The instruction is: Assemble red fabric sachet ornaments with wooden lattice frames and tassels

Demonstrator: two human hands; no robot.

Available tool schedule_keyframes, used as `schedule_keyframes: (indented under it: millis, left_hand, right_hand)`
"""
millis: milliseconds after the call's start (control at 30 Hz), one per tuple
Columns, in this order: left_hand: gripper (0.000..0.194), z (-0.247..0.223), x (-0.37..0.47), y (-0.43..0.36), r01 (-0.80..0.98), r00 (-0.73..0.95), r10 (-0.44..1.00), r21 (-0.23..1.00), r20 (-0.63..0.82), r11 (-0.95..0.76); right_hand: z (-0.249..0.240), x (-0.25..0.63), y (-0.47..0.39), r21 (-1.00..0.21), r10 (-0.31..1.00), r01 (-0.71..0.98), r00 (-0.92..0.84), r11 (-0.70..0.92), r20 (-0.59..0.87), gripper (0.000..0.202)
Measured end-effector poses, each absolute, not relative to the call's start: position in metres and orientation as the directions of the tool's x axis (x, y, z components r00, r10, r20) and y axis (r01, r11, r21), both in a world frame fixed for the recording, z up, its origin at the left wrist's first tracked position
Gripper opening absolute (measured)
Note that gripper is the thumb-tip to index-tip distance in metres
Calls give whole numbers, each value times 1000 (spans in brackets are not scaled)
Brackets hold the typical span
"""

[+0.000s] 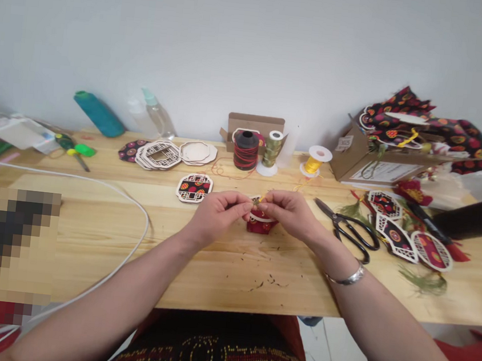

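Above the middle of the table, my left hand (223, 214) and my right hand (291, 213) meet with fingertips pinched. Between them is a thin yellow cord (262, 198), its end too small to make out. Just below the fingers is a small red fabric ornament (258, 226) with a pale wooden frame, partly hidden by my hands. To the left lies a lattice-framed patterned piece (194, 189). Black-handled scissors (350, 229) rest close to my right forearm.
Behind my hands stand a dark red cord spool (246, 151), a green thread cone (272, 152) and a yellow spool (313, 164). A cardboard box (380, 166) holds fabric at right, near finished ornaments (396, 237). A white cable (147, 216) crosses the left side.
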State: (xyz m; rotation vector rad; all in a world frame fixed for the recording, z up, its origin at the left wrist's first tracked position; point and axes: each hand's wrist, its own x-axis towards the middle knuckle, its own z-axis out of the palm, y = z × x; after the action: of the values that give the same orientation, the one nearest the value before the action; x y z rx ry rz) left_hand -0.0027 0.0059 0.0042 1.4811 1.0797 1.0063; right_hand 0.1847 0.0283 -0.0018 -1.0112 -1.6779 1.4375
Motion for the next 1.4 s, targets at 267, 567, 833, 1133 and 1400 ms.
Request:
schedule_keyframes:
  millis: [267,567,833,1133,1400]
  left_hand:
    - [15,-2,-1,9,81,145,989,996,32,-44]
    - [18,0,1,9,188,92,995,980,49,-65]
    - [17,-6,2,10,353,69,987,921,148,-163]
    - [19,-10,-1,8,552,322,902,717,288,-426]
    - [16,-1,1,6,417,309,934,857,179,-302]
  right_hand:
    - [-2,177,20,-994,891,95,-444,-55,-91,30]
    - [2,173,13,-929,888,289,-453,232,81,27]
    - [-5,175,10,-625,802,525,-506,578,317,25]
    - [4,184,10,240,375,578,-739,780,560,27]
    - [-4,185,17,-406,619,471,-521,783,589,20]
